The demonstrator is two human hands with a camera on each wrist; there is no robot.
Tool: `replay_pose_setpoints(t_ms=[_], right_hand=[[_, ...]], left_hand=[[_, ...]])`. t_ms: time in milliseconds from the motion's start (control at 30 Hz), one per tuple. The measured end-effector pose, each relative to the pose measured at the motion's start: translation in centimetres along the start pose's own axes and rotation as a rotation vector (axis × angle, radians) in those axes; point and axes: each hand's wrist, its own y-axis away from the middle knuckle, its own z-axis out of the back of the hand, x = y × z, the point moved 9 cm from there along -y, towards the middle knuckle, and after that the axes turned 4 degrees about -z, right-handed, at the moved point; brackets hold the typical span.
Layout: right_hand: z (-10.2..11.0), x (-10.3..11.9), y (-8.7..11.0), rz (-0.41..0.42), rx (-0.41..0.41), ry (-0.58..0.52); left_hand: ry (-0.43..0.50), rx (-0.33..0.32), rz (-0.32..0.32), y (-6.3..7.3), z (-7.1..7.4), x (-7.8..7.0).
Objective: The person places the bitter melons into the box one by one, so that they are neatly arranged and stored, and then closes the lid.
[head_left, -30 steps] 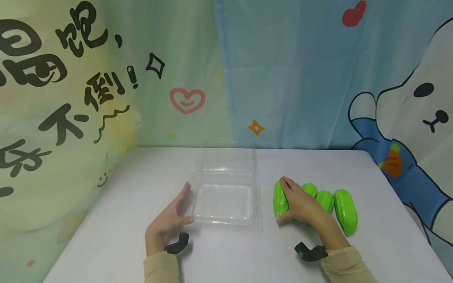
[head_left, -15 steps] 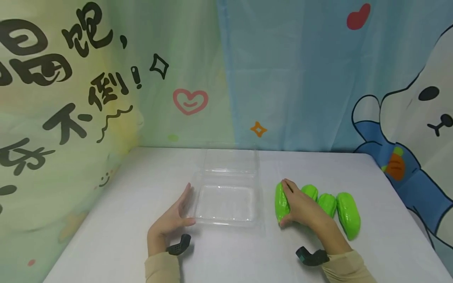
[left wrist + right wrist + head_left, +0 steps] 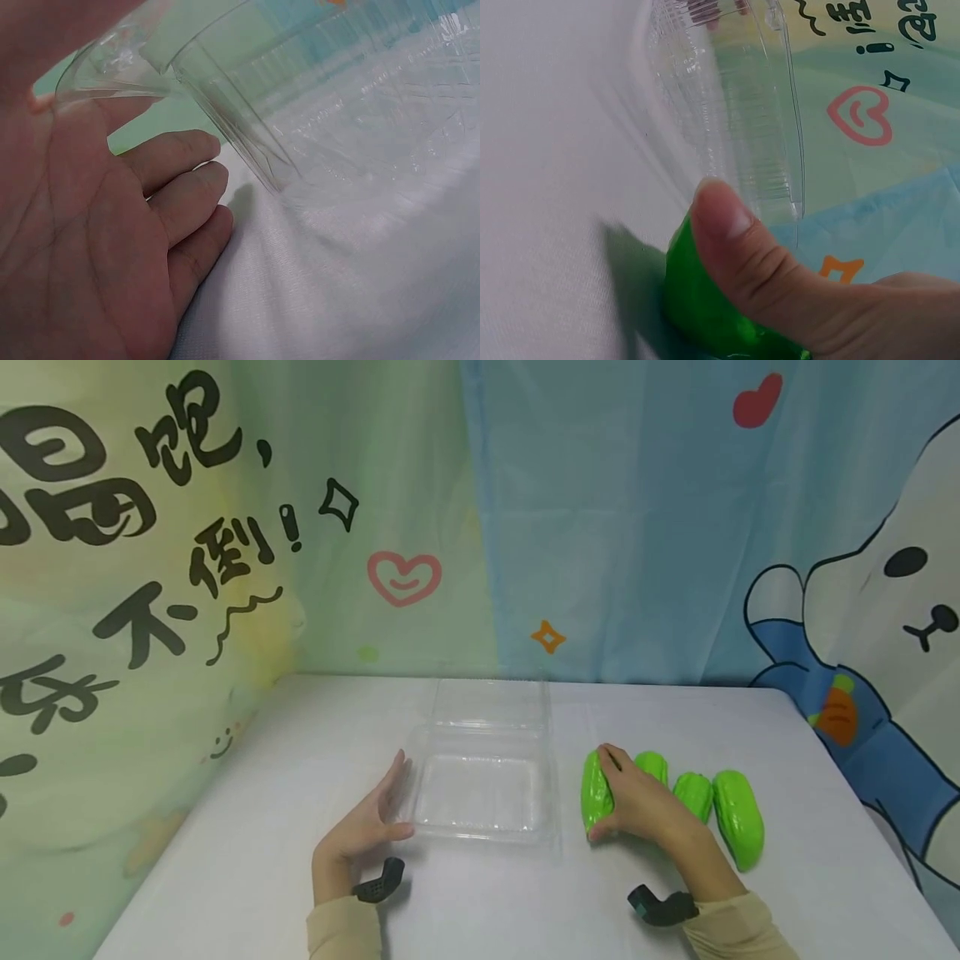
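A clear plastic box with its hinged lid laid back stands in the middle of the white table. My left hand rests at its left side, fingers nearly straight; in the left wrist view the box's rim reaches over the palm between thumb and fingers. My right hand grips a glossy green, long, vegetable-shaped piece, the leftmost of a row. In the right wrist view the thumb presses against this piece's end; the other fingers are hidden there.
Right of the held piece, similar glossy green pieces lie side by side: one partly behind my right hand, a short one and a longer one. A printed curtain hangs behind the table.
The head view has shifted slightly. Over the last half second the right hand and the green piece in it move a touch left; the left hand stays by the box.
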Motion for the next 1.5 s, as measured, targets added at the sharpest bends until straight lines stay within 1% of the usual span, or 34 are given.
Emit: replay_pose_setpoints(t_ms=[100,400,567,833,1033,1333,1500], right_hand=[[-0.2,0.0,0.0,-0.002,0.004,-0.001],[-0.1,-0.1,-0.1,-0.014,0.002,-0.014],[0.1,-0.2,-0.1,-0.014,-0.016,-0.025],[0.6,-0.5,0.0,-0.007,-0.073,-0.043],[1.0,-0.7,0.0,-0.015,-0.081,-0.057],[1.6,-1.4,0.0,-0.064,-0.066,-0.078],[2.0,-1.4,-0.1,-0.062,-0.081,-0.08]], left_hand=[[0.009,0.002,0.011,0.1,-0.1,0.1],[0.014,0.016,-0.015,0.1,-0.1,0.0],[0.027,0.02,-0.012,0.0,-0.1,0.0],[0.028,0.019,0.013,-0.1,-0.1,0.3],[0.036,0.017,0.02,-0.1,-0.1,0.2],[0.012,0.008,0.046,0.1,0.0,0.4],[0.007,-0.003,0.068,0.0,0.1,0.4]])
